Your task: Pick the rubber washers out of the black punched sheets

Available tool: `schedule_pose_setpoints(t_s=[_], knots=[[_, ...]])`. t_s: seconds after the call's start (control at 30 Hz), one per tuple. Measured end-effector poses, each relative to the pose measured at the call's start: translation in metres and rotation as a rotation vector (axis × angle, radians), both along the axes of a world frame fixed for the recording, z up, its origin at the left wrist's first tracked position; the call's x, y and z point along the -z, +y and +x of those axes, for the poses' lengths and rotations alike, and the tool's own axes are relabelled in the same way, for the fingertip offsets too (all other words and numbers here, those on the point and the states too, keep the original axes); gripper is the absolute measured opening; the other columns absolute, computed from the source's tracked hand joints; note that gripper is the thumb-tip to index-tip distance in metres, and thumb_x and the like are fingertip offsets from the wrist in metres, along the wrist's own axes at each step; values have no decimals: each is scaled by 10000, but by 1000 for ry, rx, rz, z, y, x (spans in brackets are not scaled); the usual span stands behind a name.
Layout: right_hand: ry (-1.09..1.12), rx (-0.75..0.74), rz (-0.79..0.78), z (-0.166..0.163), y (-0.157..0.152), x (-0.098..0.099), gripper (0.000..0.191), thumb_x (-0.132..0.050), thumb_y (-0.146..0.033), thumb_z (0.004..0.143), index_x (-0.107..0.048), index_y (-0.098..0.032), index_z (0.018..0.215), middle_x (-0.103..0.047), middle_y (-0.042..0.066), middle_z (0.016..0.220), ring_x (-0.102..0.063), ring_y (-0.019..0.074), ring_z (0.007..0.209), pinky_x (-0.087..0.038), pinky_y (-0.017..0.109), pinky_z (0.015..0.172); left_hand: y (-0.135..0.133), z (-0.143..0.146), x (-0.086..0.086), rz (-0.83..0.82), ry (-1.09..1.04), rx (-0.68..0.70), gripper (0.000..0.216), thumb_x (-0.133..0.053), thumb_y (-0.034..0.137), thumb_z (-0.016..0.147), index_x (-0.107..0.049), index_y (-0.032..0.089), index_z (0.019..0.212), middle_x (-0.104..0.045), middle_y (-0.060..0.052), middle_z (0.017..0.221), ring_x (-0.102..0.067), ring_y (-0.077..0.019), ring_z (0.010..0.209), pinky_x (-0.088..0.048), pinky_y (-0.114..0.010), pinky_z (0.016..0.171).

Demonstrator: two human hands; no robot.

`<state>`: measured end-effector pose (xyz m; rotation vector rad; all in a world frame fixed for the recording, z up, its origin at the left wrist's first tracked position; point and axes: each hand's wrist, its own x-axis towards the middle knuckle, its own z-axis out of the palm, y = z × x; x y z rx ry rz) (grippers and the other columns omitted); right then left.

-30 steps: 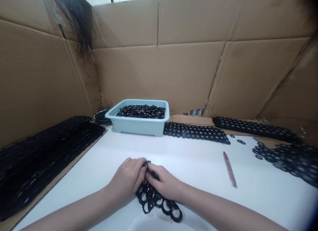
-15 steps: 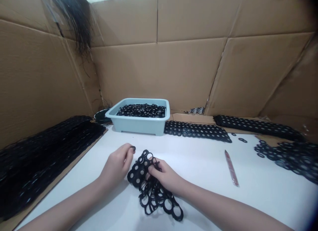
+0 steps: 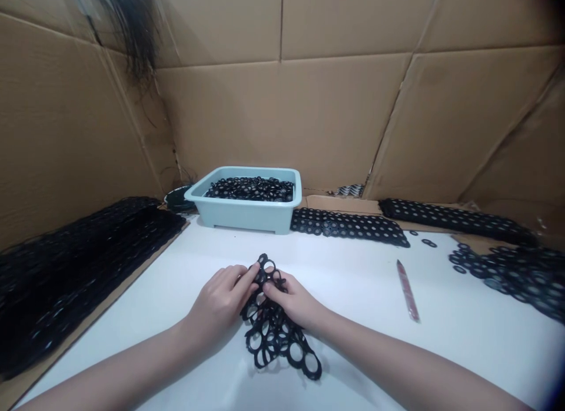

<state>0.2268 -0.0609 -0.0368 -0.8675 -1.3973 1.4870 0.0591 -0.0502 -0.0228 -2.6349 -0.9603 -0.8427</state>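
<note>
A bunched black rubber sheet full of round holes (image 3: 278,334) is held up over the white table. My right hand (image 3: 295,299) grips it from the right, thumb on top and fingers partly hidden behind. My left hand (image 3: 225,299) is closed on the sheet's left side, its index finger lying across the holes near the top edge. Whether a small loose piece is also within the left fingers is hidden. The sheet's lower end hangs in wide, thin-walled rings.
A light blue basin (image 3: 247,214) full of small black rings stands at the back. Perforated black strips (image 3: 353,227) lie beside it. More black sheets (image 3: 516,275) and a red-handled pointed tool (image 3: 407,290) are at right. Dark stacked material (image 3: 88,269) lines the left; cardboard walls (image 3: 282,116) enclose the table.
My left hand has moved right from beside the sheet onto it. The small dark piece at its fingertips is out of sight. My right hand keeps its grip; the view has tilted slightly down.
</note>
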Motion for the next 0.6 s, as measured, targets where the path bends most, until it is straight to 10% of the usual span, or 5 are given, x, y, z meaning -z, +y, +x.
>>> schedule_pose_setpoints(t_s=[0.4, 0.6], knots=[[-55, -26, 67, 0, -1, 2, 176, -449, -336, 799, -515, -176, 828, -538, 8, 774, -496, 138, 746, -397, 300, 731, -6, 6, -1, -60, 11, -56, 289, -420, 235, 818, -500, 147, 1081, -566, -88, 857, -519, -179, 757, -438, -323, 654], [-109, -20, 68, -2, -7, -8, 163, -438, -320, 797, -508, -175, 822, -509, -1, 738, -493, 125, 677, -406, 287, 704, 4, 3, -18, -408, -151, -109, 260, -319, 262, 846, -539, 168, 744, -543, -25, 697, -496, -136, 645, -398, -260, 583]])
